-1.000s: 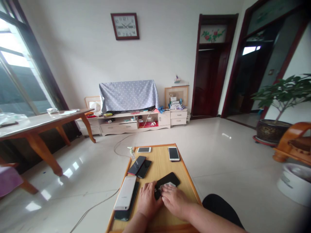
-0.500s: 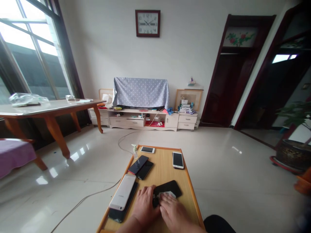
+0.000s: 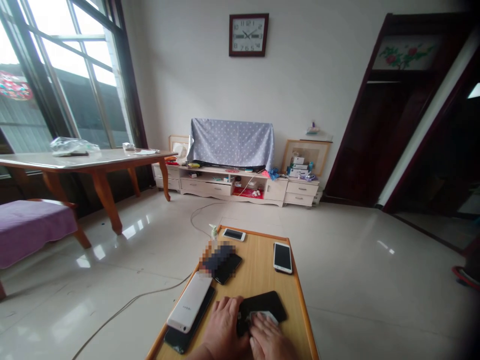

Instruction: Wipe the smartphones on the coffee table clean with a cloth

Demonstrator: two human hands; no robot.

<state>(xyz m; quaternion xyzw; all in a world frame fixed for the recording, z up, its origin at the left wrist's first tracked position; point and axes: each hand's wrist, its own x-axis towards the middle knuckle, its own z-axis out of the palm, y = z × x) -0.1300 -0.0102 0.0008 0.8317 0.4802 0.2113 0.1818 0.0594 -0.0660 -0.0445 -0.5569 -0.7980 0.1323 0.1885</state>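
A black smartphone (image 3: 264, 302) lies on the small wooden table. My left hand (image 3: 225, 322) grips its left end, with the fingers curled at the edge and the thumb side low. My right hand (image 3: 269, 339) presses a folded white cloth (image 3: 270, 316) against the phone's surface, its fingers covering most of the cloth. Left of my hands, a white phone (image 3: 190, 302) lies face down, partly over a dark phone (image 3: 182, 340). Farther off are another dark phone (image 3: 228, 271), partly under a pixelated patch, and two white-framed phones (image 3: 234, 234) (image 3: 282, 257).
A small pump bottle (image 3: 213, 233) stands at the table's (image 3: 258, 243) far left corner. A cable (image 3: 131, 301) runs over the floor on the left. Beyond are a low cabinet (image 3: 275, 192), a larger table (image 3: 90, 162) and a purple-covered seat (image 3: 32, 227).
The view has turned left, so the room and table appear farther right. My hands stay on the black smartphone, the cloth still under my right fingers.
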